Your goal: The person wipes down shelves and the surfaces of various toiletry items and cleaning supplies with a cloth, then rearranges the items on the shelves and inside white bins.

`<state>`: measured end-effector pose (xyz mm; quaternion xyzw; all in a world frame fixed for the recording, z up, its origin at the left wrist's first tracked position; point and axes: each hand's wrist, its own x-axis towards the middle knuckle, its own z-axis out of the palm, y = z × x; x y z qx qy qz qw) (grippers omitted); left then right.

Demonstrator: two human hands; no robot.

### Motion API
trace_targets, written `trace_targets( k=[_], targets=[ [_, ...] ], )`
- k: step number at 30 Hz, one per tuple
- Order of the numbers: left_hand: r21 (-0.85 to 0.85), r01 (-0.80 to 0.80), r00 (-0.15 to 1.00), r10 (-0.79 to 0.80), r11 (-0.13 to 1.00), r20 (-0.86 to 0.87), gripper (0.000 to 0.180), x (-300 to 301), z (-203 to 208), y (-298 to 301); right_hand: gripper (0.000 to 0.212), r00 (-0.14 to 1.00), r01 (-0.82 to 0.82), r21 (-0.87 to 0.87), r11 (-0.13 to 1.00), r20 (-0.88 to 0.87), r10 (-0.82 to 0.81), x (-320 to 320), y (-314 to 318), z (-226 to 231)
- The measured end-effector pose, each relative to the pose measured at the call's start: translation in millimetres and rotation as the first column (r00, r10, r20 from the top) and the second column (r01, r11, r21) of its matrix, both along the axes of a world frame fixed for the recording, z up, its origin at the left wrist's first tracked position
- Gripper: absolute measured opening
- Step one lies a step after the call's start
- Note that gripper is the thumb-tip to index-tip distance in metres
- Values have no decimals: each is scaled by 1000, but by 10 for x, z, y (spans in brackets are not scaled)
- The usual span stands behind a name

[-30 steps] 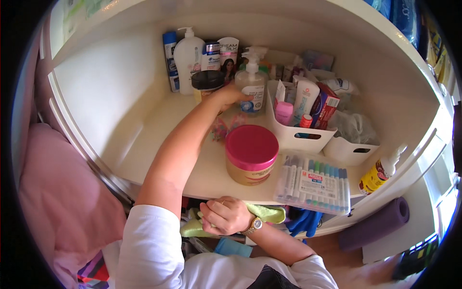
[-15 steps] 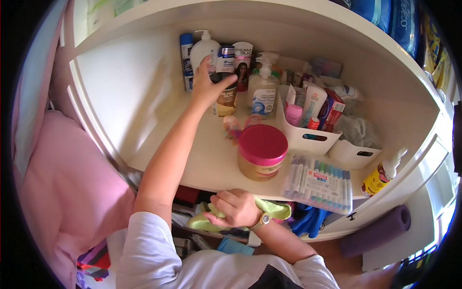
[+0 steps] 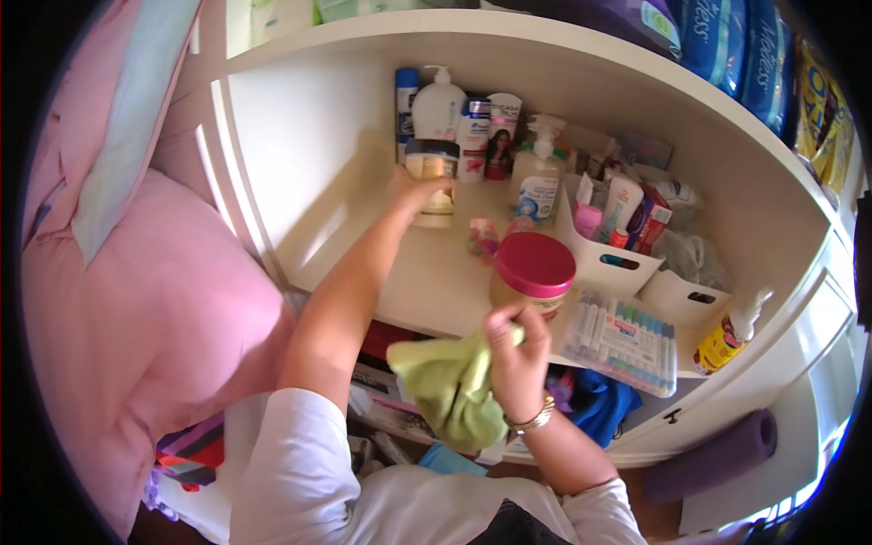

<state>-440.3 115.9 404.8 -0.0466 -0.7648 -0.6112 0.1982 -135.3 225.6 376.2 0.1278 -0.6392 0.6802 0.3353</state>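
Note:
My left hand (image 3: pixel 420 189) is wrapped round a clear-sided jar with a dark lid (image 3: pixel 432 165), upright at the back left of the shelf. Behind it are a white pump bottle (image 3: pixel 439 104), a blue spray can (image 3: pixel 406 91), a white bottle with a blue cap (image 3: pixel 473 136) and a standing tube (image 3: pixel 500 145). Closer to me, my right hand (image 3: pixel 520 359) grips a light green cloth (image 3: pixel 454 386) that hangs off the shelf's front edge. Just beyond that hand sits a wide jar with a magenta lid (image 3: pixel 534 265). Small colourful items (image 3: pixel 483 236) lie between the jars.
A clear pump bottle (image 3: pixel 536 186) stands by a white bin (image 3: pixel 604 268) packed with tubes and boxes. A marker case (image 3: pixel 622 341) overhangs the shelf edge, with a yellow spray bottle (image 3: pixel 722 345) to its right. Below is an open drawer; pink fabric (image 3: pixel 182 336) hangs at left.
The view has swung left. My left hand has closed lower round the dark-lidded jar, which now shows a different side. My right hand has raised the green cloth, which now hangs spread out.

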Motion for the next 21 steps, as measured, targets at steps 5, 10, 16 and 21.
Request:
trace_targets(
  k=[5, 10, 16, 21],
  targets=[
    [196, 125, 918, -39, 973, -394, 79, 1035, 73, -379, 23, 993, -122, -587, 800, -80, 92, -62, -67, 519],
    [-237, -311, 785, 108, 920, -610, 83, 2277, -79, -674, 39, 838, 98, 357, 929, -533, 117, -135, -393, 957],
    [-173, -340, 743, 151, 924, -652, 85, 2499, -436, -770, 52, 929, 168, 743, 648, -340, 149, -356, -499, 879],
    [349, 231, 828, 4, 908, -561, 83, 2414, -689, -792, 47, 763, -602, 211, 770, -130, 633, -648, -672, 603]
  ],
)
